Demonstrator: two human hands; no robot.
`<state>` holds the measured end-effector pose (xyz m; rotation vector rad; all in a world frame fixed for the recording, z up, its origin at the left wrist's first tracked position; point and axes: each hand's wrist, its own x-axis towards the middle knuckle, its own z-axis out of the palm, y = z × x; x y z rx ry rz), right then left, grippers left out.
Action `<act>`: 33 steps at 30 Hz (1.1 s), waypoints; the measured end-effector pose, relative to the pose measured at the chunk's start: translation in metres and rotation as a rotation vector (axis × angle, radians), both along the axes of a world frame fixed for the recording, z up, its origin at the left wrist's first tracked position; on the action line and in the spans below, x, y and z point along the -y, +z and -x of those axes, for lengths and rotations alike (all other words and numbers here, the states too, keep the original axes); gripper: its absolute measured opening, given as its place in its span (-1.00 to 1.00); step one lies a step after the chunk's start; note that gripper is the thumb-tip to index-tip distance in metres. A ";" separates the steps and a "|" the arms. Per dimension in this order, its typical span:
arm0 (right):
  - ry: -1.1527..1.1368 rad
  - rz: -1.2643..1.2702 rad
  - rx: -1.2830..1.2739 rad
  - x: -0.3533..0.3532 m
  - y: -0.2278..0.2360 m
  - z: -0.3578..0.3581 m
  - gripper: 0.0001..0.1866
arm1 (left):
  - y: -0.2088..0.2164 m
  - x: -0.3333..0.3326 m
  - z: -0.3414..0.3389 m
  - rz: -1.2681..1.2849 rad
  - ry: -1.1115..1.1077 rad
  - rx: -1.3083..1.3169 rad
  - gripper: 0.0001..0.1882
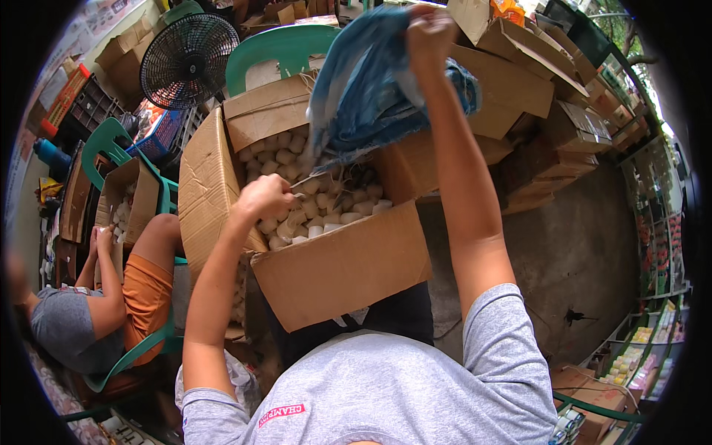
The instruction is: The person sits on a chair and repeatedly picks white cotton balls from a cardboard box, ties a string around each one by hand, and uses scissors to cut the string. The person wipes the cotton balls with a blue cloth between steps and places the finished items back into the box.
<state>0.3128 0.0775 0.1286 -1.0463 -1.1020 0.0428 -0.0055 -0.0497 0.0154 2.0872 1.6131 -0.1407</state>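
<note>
My right hand (432, 38) is raised at the far side, its fingers closed around a bunched blue cloth (386, 93). The cloth is blurred by motion and hangs over the far right of an open cardboard box (341, 263). Inside the box lie many small off-white rounded pieces (326, 204), with pale strings among them. Above their left part is my left hand (268, 197), closed, with a thin pale strand (304, 180) running from its fingers toward the cloth's lower edge. Whether the strand joins the cloth, I cannot tell.
A black fan (189, 61) and a green chair (278, 52) stand beyond the box. At the left a person (81, 319) sits with hands at a smaller box (130, 196). Stacked cartons (556, 148) stand at the far right, and shelves with small goods (645, 341) at the right.
</note>
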 end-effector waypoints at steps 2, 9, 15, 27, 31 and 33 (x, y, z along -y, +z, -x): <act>-0.064 -0.053 -0.216 -0.004 0.016 -0.027 -0.68 | 0.006 -0.018 0.019 -0.077 0.084 -0.134 -0.72; 0.100 0.459 1.201 0.056 -0.072 0.029 -0.23 | 0.077 -0.029 0.067 -0.475 0.351 0.128 -0.68; -0.145 0.361 1.064 0.029 -0.096 0.035 -0.79 | 0.084 -0.003 0.050 -0.351 0.175 0.685 -0.78; 0.496 0.453 0.495 0.104 -0.058 0.066 -0.80 | 0.028 0.028 -0.017 0.075 0.194 1.294 -0.84; 0.730 0.623 0.226 0.164 -0.070 0.098 -0.78 | 0.026 0.027 -0.021 0.050 0.203 1.245 -0.85; 0.685 0.579 0.193 0.163 -0.076 0.099 -0.82 | 0.024 0.030 -0.021 0.038 0.222 1.252 -0.82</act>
